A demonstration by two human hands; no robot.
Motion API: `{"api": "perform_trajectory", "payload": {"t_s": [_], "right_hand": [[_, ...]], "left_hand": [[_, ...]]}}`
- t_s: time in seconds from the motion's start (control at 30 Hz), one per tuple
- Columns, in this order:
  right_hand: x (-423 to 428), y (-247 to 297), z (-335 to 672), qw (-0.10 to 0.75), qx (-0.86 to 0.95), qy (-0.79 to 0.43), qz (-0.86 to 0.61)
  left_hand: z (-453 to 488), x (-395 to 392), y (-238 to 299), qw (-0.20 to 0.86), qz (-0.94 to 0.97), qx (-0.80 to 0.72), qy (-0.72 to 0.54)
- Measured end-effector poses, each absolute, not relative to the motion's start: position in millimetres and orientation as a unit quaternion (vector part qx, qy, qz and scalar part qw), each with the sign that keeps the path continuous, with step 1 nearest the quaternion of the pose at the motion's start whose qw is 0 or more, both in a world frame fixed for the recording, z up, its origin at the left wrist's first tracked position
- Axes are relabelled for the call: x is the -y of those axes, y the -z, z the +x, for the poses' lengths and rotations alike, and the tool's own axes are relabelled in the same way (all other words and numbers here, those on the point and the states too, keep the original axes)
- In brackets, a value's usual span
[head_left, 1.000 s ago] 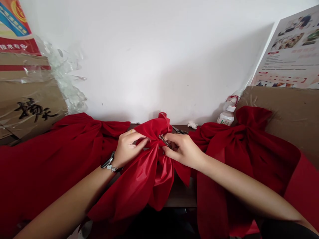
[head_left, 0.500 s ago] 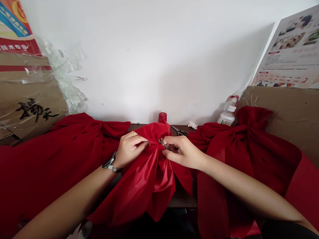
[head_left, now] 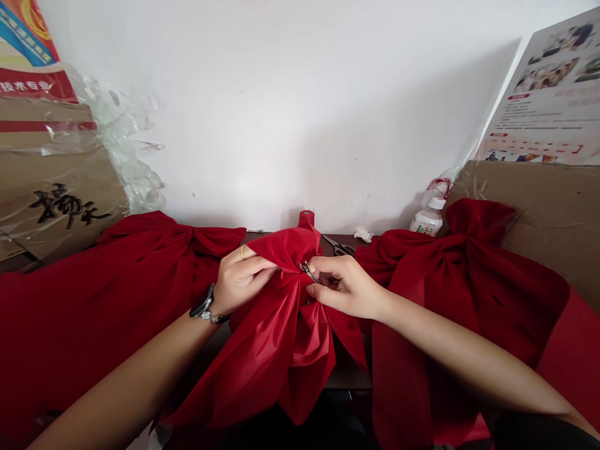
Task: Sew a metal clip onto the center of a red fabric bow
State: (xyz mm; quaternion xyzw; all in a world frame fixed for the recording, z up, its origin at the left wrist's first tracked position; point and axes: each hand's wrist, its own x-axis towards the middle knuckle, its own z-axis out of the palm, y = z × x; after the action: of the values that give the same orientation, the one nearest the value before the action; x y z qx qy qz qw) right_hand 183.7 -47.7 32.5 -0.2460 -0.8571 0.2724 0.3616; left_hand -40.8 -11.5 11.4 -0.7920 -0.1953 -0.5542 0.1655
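A shiny red cloth, gathered into folds like a bow, hangs in front of me over the table edge. My left hand pinches its left side between thumb and fingers. At the gathered middle, my right hand is closed on a small dark metal piece, patterned along its length. Its tip touches the folds, and the fingers hide its other end, so its exact kind is unclear.
Red draped bows lie left and right. Behind the cloth stand a red thread spool with pins on top, scissors, crumpled white tissue and a bottle. Cardboard boxes flank the table.
My left hand has shifted slightly left, its pinch still on the cloth. The right hand stays at the gathered middle with the metal piece. The lower folds hang a little further right.
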Motion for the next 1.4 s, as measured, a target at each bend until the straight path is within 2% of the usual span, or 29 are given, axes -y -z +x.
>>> {"api": "perform_trajectory", "payload": {"t_s": [0.2,0.43,0.77,0.97,1.2,1.4], "right_hand": [[49,-33,184,0.355,0.853,-0.279,-0.260],[52,-29,181,0.413,0.835,-0.244,-0.270],[55,-23,178,0.437,0.836,-0.218,-0.251],[52,-24,179,0.412,0.828,-0.278,-0.259],[46,-20,177,0.403,0.758,-0.476,-0.190],[42,-19,178,0.411,0.751,-0.482,-0.186]], "left_hand": [[-38,19,-13,0.173,-0.792,0.215,0.544],[-33,26,-16,0.141,-0.786,0.236,0.554],[-28,31,-12,0.127,-0.764,0.238,0.586],[-29,28,-11,0.121,-0.774,0.236,0.575],[-29,29,-15,0.105,-0.778,0.220,0.578],[-30,30,-17,0.141,-0.784,0.204,0.569]]}}
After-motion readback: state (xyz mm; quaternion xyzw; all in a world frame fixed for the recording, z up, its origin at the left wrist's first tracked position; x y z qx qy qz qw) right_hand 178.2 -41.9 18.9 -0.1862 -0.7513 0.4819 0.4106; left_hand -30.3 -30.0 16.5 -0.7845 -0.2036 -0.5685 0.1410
